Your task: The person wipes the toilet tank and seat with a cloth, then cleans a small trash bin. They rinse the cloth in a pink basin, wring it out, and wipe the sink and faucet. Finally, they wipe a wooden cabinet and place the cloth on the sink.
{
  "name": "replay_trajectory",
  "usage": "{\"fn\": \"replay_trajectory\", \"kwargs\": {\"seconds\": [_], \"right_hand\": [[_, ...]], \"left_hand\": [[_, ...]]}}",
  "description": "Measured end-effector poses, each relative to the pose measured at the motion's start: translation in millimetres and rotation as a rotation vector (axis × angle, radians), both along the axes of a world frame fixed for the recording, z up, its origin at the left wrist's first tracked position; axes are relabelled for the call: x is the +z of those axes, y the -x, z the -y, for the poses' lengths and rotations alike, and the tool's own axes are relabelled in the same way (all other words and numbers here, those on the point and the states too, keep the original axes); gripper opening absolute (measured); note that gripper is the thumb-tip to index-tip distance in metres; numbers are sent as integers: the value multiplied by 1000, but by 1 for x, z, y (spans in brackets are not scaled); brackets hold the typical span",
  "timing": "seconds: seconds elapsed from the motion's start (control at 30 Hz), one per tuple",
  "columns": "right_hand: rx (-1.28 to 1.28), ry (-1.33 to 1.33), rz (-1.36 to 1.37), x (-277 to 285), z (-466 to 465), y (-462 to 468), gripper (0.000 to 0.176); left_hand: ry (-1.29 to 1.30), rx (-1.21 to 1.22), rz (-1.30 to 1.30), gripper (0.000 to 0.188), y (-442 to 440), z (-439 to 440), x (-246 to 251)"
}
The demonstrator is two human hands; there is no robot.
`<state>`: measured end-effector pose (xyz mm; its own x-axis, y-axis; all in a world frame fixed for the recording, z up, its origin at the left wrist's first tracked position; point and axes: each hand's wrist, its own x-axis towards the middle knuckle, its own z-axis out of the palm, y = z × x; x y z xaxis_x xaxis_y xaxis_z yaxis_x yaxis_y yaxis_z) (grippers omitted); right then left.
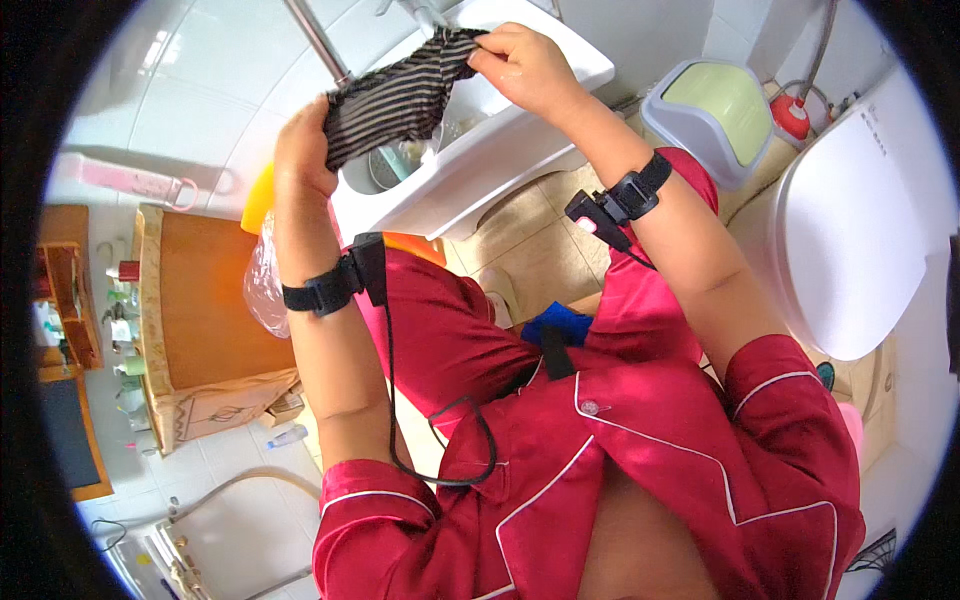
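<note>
A black and grey striped cloth [397, 101] is stretched between my two hands above a white basin [480, 176]. My left hand [304, 146] grips its left end, with the fingers mostly hidden behind it. At the upper right end, my right hand [521, 67] pinches the fabric between thumb and fingers. Below the cloth, a round container [382, 172] with something pale green in it sits partly hidden in the basin. Whether the striped piece is a garment cannot be told. Each forearm wears a black strap with a small device.
A metal pipe [319, 41] rises behind the cloth's left end. Right of the basin stand a grey-and-green lidded bin [712, 112], a red plunger [790, 116] and a toilet with a white lid [855, 232]. At left are a wooden cabinet [217, 300] and a clear plastic bag [266, 281].
</note>
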<state>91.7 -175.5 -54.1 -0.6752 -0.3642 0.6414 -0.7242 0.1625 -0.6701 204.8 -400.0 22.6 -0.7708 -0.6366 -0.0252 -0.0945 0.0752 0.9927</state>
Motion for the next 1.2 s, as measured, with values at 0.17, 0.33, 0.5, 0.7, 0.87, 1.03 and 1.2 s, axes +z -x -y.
{"fn": "replay_trajectory", "kwargs": {"seconds": [0.17,0.33,0.5,0.7,0.87,1.03,1.2], "right_hand": [[-7,-471,-129,13,34,-20,29],[132,-305,-92,5,66,-36,32],[601,26,248,-13,71,-38,22],[725,-41,68,-48,72,-24,13],[959,34,452,-47,61,-19,14],[808,154,379,-28,56,-27,16],[820,382,734,-21,57,-24,18]], "left_hand": [[-230,-32,22,23,-46,46,-45],[-414,-187,-96,21,-77,49,-85],[-470,-75,-103,22,-96,61,-107],[-648,26,-356,30,-110,65,-113],[-704,-4,-414,33,-115,67,-106],[-573,15,-650,30,-110,70,-83],[-385,179,-450,34,-86,48,-80]]}}
